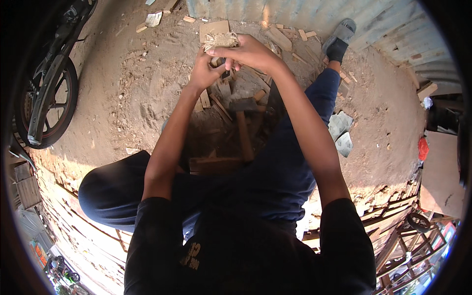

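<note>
A pale, frayed fibrous bundle (pixel 221 40) is held between my two hands over the dirt floor. My right hand (pixel 244 53) grips it from the right, thumb across its lower edge and other fingers curled. My left hand (pixel 203 71) is closed at its left and underside, with fingertips partly hidden behind it. A small dark object (pixel 225 71) shows just below the bundle between my hands; what it is, I cannot tell. Below them a hammer (pixel 244 129) with a wooden handle lies among wood scraps (pixel 219 112), beside a short block (pixel 214 165) in shadow.
A motorbike wheel (pixel 66 110) stands at the left. Corrugated metal sheeting (pixel 290 17) runs along the top. My sandalled foot (pixel 339 39) stretches toward it. Broken pale pieces (pixel 340 130) lie right of my leg. A board (pixel 440 172) leans at the far right.
</note>
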`<state>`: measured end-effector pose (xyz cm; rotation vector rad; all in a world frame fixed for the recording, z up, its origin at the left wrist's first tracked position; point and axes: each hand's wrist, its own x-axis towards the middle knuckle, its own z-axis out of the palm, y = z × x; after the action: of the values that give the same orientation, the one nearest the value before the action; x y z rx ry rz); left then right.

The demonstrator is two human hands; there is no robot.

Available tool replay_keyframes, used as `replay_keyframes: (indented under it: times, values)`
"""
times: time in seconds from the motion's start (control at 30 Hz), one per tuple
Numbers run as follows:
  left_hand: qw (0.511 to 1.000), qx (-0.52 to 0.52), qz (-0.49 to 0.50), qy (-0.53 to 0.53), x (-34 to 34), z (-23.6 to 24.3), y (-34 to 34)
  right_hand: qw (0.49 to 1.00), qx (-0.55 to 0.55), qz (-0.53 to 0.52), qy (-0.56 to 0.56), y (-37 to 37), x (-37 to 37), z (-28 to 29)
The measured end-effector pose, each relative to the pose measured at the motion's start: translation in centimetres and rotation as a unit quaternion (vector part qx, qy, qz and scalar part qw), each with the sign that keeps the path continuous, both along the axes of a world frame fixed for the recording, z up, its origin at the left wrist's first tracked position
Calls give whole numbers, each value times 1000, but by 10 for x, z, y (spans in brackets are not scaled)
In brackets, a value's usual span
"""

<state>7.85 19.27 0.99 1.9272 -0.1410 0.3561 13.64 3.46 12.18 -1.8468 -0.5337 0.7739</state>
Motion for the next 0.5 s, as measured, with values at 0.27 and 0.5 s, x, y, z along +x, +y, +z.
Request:
replay_keyframes:
  times: [0.27, 0.5]
  values:
    - [992, 53, 93, 62, 6, 2, -22, 944, -322, 3, 76, -86, -70, -195]
    - [988, 86, 110, 58, 3, -3, -20, 877, -140, -100, 447, -69, -108, -232]
